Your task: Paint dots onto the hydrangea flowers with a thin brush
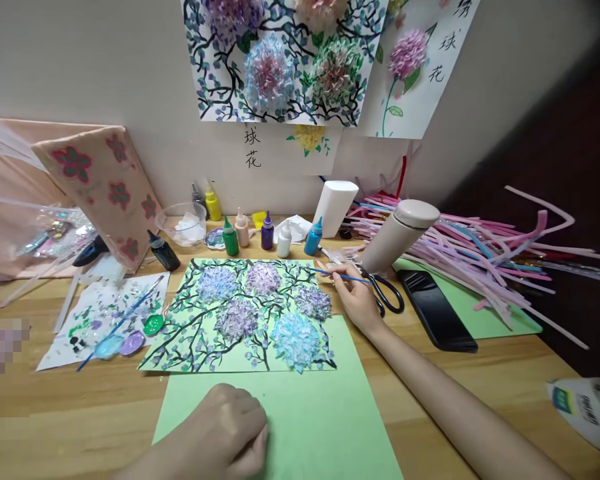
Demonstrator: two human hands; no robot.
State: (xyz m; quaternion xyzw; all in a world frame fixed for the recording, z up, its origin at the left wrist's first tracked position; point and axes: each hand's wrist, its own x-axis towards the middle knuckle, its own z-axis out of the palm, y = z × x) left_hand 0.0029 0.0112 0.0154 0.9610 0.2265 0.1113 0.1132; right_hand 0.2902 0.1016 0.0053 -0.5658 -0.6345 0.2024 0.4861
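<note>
My right hand (355, 298) pinches a thin blue paintbrush (347, 275) at the right edge of a light green painting (180, 357). The brush tip points left, over the painting's upper right corner. Black branches, small purple and teal leaves and several raised, ruffled flowers cover the sheet; a bright blue flower (296, 339) sits at its lower right. My left hand (225, 430) rests as a loose fist on a plain green sheet (325, 413) below the painting. Nothing shows in its fingers. Black-handled scissors (389, 295) lie just right of my right hand.
Paint bottles, among them a green one (230, 237), line the back. A paint-stained paper (97, 320) with another brush (125, 317) lies left. At right are a phone (437, 310), a tilted tumbler (400, 233), pipe cleaners (460, 260) and a tape roll (587, 410).
</note>
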